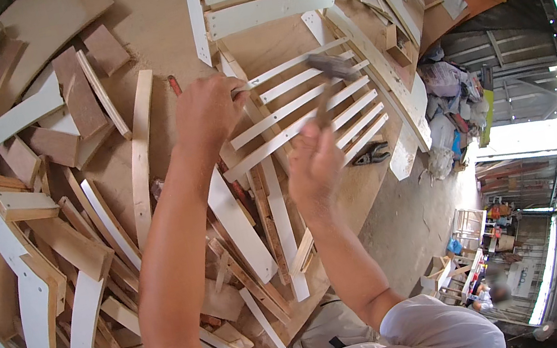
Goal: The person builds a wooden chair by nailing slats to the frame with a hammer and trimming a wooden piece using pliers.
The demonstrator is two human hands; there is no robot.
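Note:
My right hand [316, 167] is wrapped round the handle of a hammer [332, 66], and its dark head, blurred by motion, is over the white slats. At the left end of the topmost white slat [296, 63], the fingers of my left hand [209, 110] are pinched together. What they hold is too small to make out. Several more white slats [287, 139] lie side by side below it, across a wooden strip [253, 107], with nail or screw marks near their ends. Black-handled pliers [372, 154] lie by the right ends of the slats.
Loose wood offcuts [68, 248] pile up on the left of the plywood worktop [152, 28]. A white slatted frame [272, 11] stands at the far side. A red-handled tool [174, 85] lies beside my left hand. Bags [445, 81] sit on the floor at right.

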